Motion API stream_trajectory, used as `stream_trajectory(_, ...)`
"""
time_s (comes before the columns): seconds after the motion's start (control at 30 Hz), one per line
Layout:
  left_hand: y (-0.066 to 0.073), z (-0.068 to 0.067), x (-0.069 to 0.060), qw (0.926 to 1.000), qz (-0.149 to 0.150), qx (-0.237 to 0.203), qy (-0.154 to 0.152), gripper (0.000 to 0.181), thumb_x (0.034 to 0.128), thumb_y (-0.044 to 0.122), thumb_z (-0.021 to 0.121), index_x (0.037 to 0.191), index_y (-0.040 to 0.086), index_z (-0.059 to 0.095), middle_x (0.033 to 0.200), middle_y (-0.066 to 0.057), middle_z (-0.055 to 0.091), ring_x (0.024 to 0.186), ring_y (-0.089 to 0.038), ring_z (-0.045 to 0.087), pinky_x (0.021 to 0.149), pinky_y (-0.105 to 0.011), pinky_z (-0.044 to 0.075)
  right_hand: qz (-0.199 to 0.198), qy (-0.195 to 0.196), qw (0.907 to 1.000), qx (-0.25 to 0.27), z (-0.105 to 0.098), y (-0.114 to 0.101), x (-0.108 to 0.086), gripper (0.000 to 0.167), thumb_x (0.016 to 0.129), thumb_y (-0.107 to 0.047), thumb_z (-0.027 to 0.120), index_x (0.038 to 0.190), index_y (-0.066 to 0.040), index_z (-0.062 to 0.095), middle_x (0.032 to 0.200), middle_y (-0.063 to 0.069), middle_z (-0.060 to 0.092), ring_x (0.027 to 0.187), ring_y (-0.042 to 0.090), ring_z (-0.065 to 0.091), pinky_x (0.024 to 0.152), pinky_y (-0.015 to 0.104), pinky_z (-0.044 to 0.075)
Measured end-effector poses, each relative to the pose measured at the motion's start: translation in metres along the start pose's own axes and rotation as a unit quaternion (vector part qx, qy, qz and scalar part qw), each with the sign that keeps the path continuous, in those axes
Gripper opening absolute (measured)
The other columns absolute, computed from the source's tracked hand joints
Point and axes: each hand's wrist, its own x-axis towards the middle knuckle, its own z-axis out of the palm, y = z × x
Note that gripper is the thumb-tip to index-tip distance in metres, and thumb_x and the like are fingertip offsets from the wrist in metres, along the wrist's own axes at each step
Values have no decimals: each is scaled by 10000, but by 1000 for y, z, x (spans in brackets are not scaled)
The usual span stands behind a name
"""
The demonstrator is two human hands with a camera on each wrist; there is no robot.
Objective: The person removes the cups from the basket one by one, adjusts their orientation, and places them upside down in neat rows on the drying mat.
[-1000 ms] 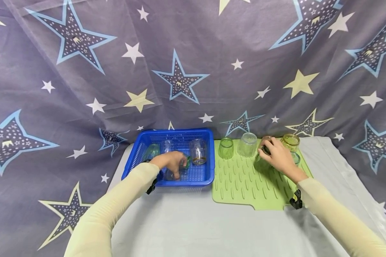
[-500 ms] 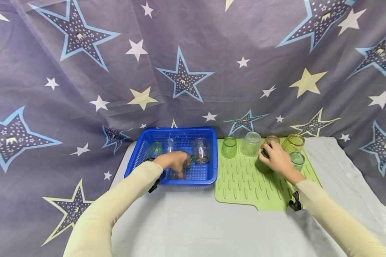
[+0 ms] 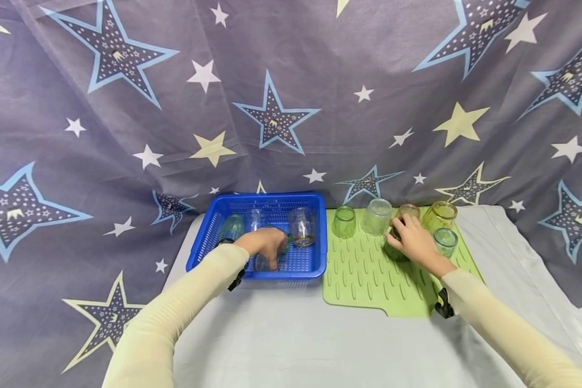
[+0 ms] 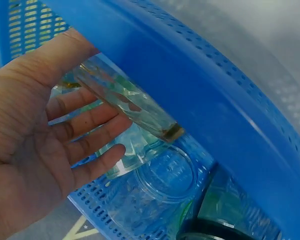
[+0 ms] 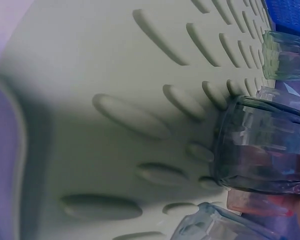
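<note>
In the blue basket [image 3: 318, 258], my left hand [image 3: 268, 245] reaches down among glasses. Its fingers extend, slightly bent, beside a tilted clear glass [image 4: 145, 112] near the basket wall in the left wrist view; the thumb lies across from them, its tip partly hidden. My right hand [image 3: 415, 242] grips the upper part of a dark glass [image 3: 393, 249], which stands upside down on the green mat [image 3: 359, 280]. The right wrist view shows that dark glass [image 5: 260, 145] with its rim on the mat and fingers at its far end.
Beside the right hand stand a green glass [image 3: 344, 222], a clear glass [image 3: 376, 217], a pinkish glass [image 3: 409, 210], a yellow glass [image 3: 439, 215] and a teal glass [image 3: 445, 241]. The basket also holds a clear glass [image 3: 302, 226] and a greenish glass [image 3: 231, 227].
The right hand has come slightly lower with its grip on the dark glass, and more of the teal glass shows. My left hand has barely moved in the basket. The head view has shifted a little.
</note>
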Motion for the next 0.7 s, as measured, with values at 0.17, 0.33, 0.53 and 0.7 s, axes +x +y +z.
stream_trajectory(0.17, -1, 0, -1, 10000, 15, -82, -12, 541, 726, 240, 936, 1183, 110, 678, 1112, -16, 659, 932, -190, 614, 821, -385, 567, -19, 29, 10000, 79, -1, 0, -2, 270, 977, -288, 660, 1122, -66, 607, 1136, 245, 545, 1044, 455, 549, 553, 528, 523)
stream_trajectory(0.33, -2, -2, -3, 9999, 43, -162, 10, 573, 714, 233, 939, 1204, 93, 678, 1149, -27, 671, 995, -209, 635, 851, -384, 576, 165, 35, 9998, 79, -4, 0, -4, 270, 969, -276, 673, 1114, -61, 601, 1140, 267, 541, 1018, 448, 549, 543, 540, 518)
stream_trajectory(0.53, -6, -2, -8, 9991, 143, -398, 102, 579, 705, 233, 951, 1190, 71, 680, 1075, -16, 668, 946, -188, 626, 827, -354, 574, 270, -42, 9996, 72, -7, 0, -6, 273, 985, -280, 644, 1125, -55, 578, 1140, 287, 522, 1007, 463, 539, 523, 529, 508)
stream_trajectory(0.7, -8, -1, -10, 9962, 360, -750, 238, 544, 695, 225, 951, 1125, 38, 675, 913, -4, 636, 788, -145, 546, 725, -304, 530, 288, -161, 9994, 53, -7, 2, -5, 272, 993, -285, 636, 1127, -59, 566, 1130, 281, 515, 1039, 470, 527, 572, 557, 523)
